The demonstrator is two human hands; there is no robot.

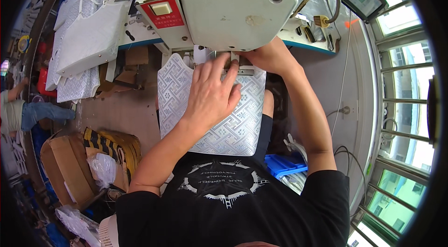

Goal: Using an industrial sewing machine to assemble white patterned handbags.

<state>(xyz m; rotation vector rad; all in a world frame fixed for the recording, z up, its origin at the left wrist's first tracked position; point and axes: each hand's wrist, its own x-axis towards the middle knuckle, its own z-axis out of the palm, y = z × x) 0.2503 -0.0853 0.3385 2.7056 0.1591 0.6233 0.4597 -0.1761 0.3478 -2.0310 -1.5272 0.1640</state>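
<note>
A white industrial sewing machine (238, 11) with worn paint stands in front of me. From its bed a silvery white panel (224, 130) with a blue-grey geometric pattern hangs down over my lap. My left hand (212, 88) rests over the panel's top edge, palm down, fingers stretched towards the area under the machine head and thumb apart. Beside its fingertips is a small metal bar (245, 72) at the bed's edge. My right hand (268, 55) reaches in from the right under the head; its fingers are mostly hidden there.
White patterned bags (88, 37) are piled on the table to the left. A red-backed switch (162, 9) is on the machine's side. Cardboard boxes (70, 167) stand at lower left, a blue tray (284, 165) by my right side. Another person's leg (46, 114) shows at far left.
</note>
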